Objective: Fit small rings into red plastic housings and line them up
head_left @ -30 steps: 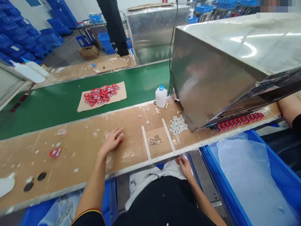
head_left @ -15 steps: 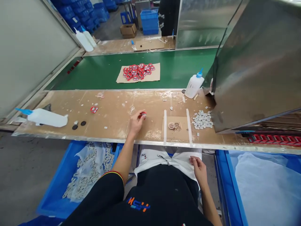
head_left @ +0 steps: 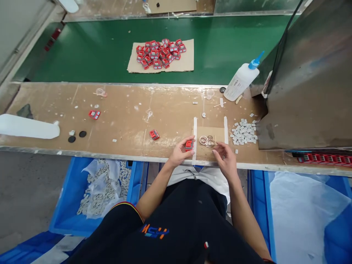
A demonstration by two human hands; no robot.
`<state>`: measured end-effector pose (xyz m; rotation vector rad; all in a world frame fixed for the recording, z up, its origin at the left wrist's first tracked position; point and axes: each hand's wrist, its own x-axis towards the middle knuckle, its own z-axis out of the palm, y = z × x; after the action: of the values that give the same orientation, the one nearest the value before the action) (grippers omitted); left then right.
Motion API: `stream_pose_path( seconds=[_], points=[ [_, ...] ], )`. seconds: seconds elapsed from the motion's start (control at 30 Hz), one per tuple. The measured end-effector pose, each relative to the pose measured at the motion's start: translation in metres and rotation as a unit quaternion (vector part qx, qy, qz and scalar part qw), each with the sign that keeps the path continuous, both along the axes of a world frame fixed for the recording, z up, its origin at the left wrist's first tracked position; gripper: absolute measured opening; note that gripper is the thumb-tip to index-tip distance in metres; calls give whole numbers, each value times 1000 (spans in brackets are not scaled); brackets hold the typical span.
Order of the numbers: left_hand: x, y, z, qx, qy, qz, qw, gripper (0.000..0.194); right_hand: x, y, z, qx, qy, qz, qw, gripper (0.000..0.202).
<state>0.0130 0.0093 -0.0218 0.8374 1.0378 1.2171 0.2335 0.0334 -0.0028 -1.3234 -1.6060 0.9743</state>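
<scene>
- The person's left hand [head_left: 178, 153] grips a red part [head_left: 189, 145] between thumb and fingers, just above the near side of the worktop, by the left tape strip [head_left: 195, 128].
- The right hand [head_left: 227, 159] is at the near right corner of the cardboard patch [head_left: 220, 132], fingers bent; whether it grips the thin stick [head_left: 216, 139] at its fingertips cannot be told.
- On that patch, between two pale tape strips, lie a clear ring [head_left: 204, 139] and a few small dark pieces [head_left: 210, 141].
- The brown worktop [head_left: 123, 121] is scuffed and spotted with white; a loose red part [head_left: 154, 134] lies left of the left hand, and another [head_left: 94, 114] farther left.
- Two black discs [head_left: 82, 134] sit near a white bottle [head_left: 30, 126] lying on its side at the left.
- To the right, a heap of small pale pieces [head_left: 244, 132] spreads beside a big metal housing [head_left: 308, 84]; behind the heap is a blue-capped bottle [head_left: 238, 85].
- Beyond the worktop runs a green belt [head_left: 82, 51], bearing a cardboard sheet [head_left: 132, 65] piled with red parts [head_left: 162, 55].
- A row of red parts [head_left: 327, 158] lies under the housing.
- Below the edge, a blue bin [head_left: 59, 209] at the left holds pale pieces and plastic film; another blue bin [head_left: 262, 198] at the right holds white sheeting [head_left: 299, 212].
</scene>
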Motion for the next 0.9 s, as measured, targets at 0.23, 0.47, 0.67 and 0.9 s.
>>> stream_pose_path(
  seconds=[0.23,0.47,0.67,0.9],
  points=[
    [-3,6,-7,0,-98,-28,995,65,-26,27,2,90,-37,23,995,20],
    [-5,6,-9,-12,-37,-2,999,75,-29,36,3,99,-65,68,991,21],
    [-5,5,-1,35,117,-31,992,52,-33,34,-4,162,-84,43,982,22],
    [9,-4,-9,-11,75,-2,997,55,-31,30,-8,149,-77,55,984,22]
  ],
)
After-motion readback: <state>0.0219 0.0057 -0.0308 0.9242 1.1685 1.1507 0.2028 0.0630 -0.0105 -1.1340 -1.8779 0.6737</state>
